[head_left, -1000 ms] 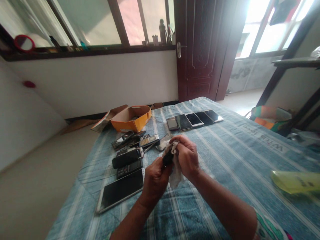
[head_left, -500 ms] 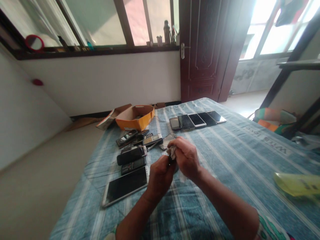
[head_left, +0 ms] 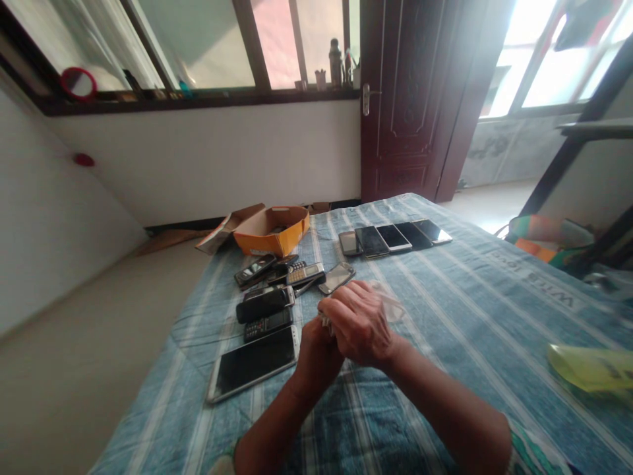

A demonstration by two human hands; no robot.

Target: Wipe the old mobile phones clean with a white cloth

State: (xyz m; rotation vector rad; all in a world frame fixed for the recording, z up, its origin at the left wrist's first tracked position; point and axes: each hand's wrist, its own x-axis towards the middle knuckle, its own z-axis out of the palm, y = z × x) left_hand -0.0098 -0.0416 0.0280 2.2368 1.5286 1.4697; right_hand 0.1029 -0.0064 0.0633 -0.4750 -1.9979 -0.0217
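Over the bed my two hands are pressed together. My right hand (head_left: 361, 323) is closed around a crumpled white tissue (head_left: 325, 320), and a thin see-through end trails out beyond its knuckles. Under it, my left hand (head_left: 319, 346) is closed too; a small dark object showed in it earlier, but now the right hand covers it. Just beyond the fingers lies a grey phone with a pale screen (head_left: 337, 278). To the left are a keypad phone (head_left: 305, 274), a black phone (head_left: 264, 305), another black keypad phone (head_left: 268, 324) and a large white-edged phone or tablet (head_left: 254, 363).
An open orange cardboard box (head_left: 271, 237) stands at the bed's far left. Several phones lie in a row, among them a white one (head_left: 394, 238). A yellow packet (head_left: 588, 366) lies at the right on the striped blue bedsheet (head_left: 459, 310). A dark red door (head_left: 410, 132) stands behind.
My right hand has turned and slid over my left, hiding the dark object. The tissue's loose end now trails to the right. The grey phone is less covered. The view has shifted slightly.
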